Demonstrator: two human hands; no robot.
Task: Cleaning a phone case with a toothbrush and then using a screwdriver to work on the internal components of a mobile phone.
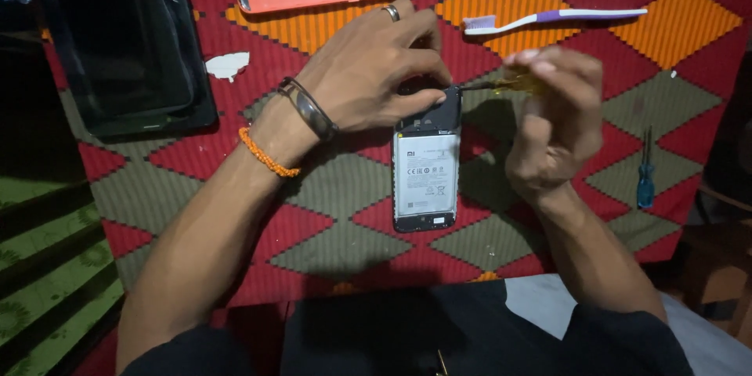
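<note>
Patterned red cloth surface (pixel 329 219), one opened phone (pixel 426 164) being steadied by left hand (pixel 368 70), one yellow-handled screwdriver (pixel 501 84) being gripped by right hand (pixel 552 121), one toothbrush (pixel 548 19) lying near.

Single head-worn view, steeply downward and close over the patterned cloth (pixel 329 219) before the wearer's lap.

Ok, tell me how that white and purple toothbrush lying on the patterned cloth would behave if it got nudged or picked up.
The white and purple toothbrush looks thin and plastic, so probably light and fairly stiff. Its long narrow handle lies flat on the woven patterned cloth, so a nudge would likely slide or pivot it rather than roll it far. The rough cloth probably grips it somewhat.
</note>
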